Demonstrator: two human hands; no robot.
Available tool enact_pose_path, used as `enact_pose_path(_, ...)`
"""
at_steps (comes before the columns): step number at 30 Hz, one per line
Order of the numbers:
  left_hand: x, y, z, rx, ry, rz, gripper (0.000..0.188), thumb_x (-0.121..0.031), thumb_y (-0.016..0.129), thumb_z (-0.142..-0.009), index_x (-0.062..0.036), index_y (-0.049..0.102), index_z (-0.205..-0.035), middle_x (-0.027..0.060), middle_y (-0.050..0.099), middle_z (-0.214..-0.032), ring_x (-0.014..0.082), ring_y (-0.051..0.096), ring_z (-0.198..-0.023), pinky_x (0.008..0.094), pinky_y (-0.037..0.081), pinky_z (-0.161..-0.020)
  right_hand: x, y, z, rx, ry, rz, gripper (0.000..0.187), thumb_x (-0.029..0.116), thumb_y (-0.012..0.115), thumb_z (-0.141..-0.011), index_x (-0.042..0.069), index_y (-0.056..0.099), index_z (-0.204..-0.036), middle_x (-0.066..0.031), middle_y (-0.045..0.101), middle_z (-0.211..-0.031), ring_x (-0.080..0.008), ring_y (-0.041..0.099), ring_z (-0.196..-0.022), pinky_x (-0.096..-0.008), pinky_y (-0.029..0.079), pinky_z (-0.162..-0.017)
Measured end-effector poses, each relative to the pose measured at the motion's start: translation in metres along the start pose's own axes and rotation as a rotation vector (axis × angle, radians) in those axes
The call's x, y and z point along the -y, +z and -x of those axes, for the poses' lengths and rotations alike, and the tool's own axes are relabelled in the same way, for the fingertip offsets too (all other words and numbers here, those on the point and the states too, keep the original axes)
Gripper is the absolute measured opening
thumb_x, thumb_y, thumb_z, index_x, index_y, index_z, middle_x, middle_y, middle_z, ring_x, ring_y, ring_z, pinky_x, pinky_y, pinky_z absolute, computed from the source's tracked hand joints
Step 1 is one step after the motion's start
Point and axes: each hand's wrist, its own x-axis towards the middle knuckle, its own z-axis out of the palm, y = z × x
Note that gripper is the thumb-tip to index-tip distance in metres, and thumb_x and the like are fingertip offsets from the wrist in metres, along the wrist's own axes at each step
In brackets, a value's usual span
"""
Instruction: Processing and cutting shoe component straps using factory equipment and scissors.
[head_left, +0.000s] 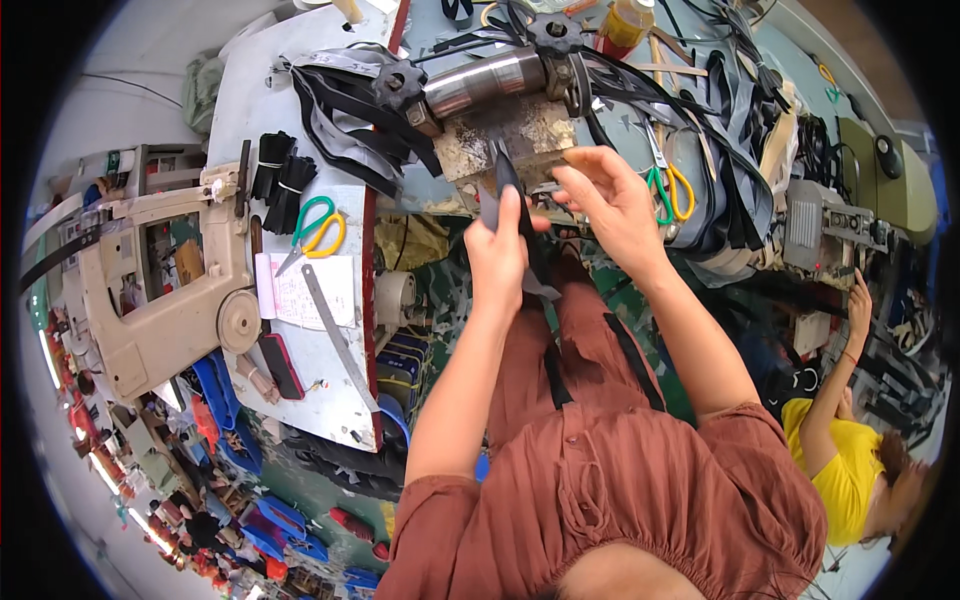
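My left hand (497, 243) pinches a narrow black strap (507, 172) that stands up from its fingers toward a worn metal block (520, 135). My right hand (608, 195) sits just right of it, fingers curled around the same strap's upper part near the block. The strap's loose end (553, 360) trails down over my lap. A shiny steel roller (485, 82) with black star knobs lies just beyond the hands. Both forearms come up from the lower edge.
A white table (250, 90) at left carries green-and-yellow scissors (315, 228), a steel ruler (338, 335), a paper note and bundled black straps (280, 178). More straps and another pair of scissors (668, 188) lie at right. A beige sewing machine (165, 275) stands far left. A person in yellow (835, 460) works at lower right.
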Motion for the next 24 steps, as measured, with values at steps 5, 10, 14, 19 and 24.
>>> enact_pose_path(5,-0.014,0.011,-0.039,-0.048,0.0,0.046,0.035,-0.034,0.054,-0.092,-0.0002,0.06,-0.09,0.0086,0.062,-0.068,0.0018,0.028,-0.036,0.0207,0.019,-0.035,-0.003,-0.018,0.004,0.09,0.14,0.062,0.023,0.018,0.06,-0.088,-0.003,0.058,-0.099,-0.0063,0.063,-0.088,-0.0109,0.061,-0.078,-0.0227,0.049,-0.069)
enact_pose_path(10,0.016,0.007,-0.001,0.006,-0.021,0.014,0.033,-0.033,0.055,-0.092,-0.0007,0.062,-0.093,0.0039,0.062,-0.067,0.0018,0.031,-0.04,0.0206,0.022,-0.038,-0.003,-0.029,-0.01,0.075,0.068,0.083,0.018,0.015,0.059,-0.088,-0.002,0.06,-0.094,-0.0026,0.062,-0.083,-0.008,0.058,-0.074,-0.0229,0.047,-0.067)
enact_pose_path(14,0.048,0.0,0.035,0.048,-0.127,0.069,0.033,-0.032,0.053,-0.093,-0.0006,0.061,-0.093,0.0044,0.062,-0.069,0.0019,0.031,-0.041,0.0199,0.022,-0.039,0.014,-0.041,-0.063,-0.096,-0.155,0.162,0.019,0.018,0.058,-0.089,-0.001,0.062,-0.088,-0.0007,0.062,-0.077,-0.0061,0.055,-0.07,-0.0205,0.044,-0.064)
enact_pose_path(19,0.052,-0.001,0.044,0.051,-0.167,0.124,0.034,-0.029,0.05,-0.095,0.0027,0.061,-0.096,0.0035,0.062,-0.07,0.0006,0.034,-0.043,0.0193,0.026,-0.04,0.033,-0.038,-0.167,-0.066,-0.311,0.282,0.033,0.029,0.059,-0.088,-0.003,0.065,-0.097,-0.0037,0.064,-0.083,-0.0088,0.056,-0.078,-0.0237,0.044,-0.071)
enact_pose_path(24,0.037,0.007,0.011,0.01,-0.073,0.17,0.031,-0.028,0.051,-0.094,0.0017,0.06,-0.095,0.0055,0.062,-0.071,0.0011,0.031,-0.041,0.0195,0.022,-0.038,0.031,-0.013,-0.259,0.668,0.03,0.73,0.072,0.068,0.054,-0.075,0.002,0.068,-0.1,-0.0139,0.062,-0.104,-0.0216,0.055,-0.1,-0.0313,0.043,-0.084)
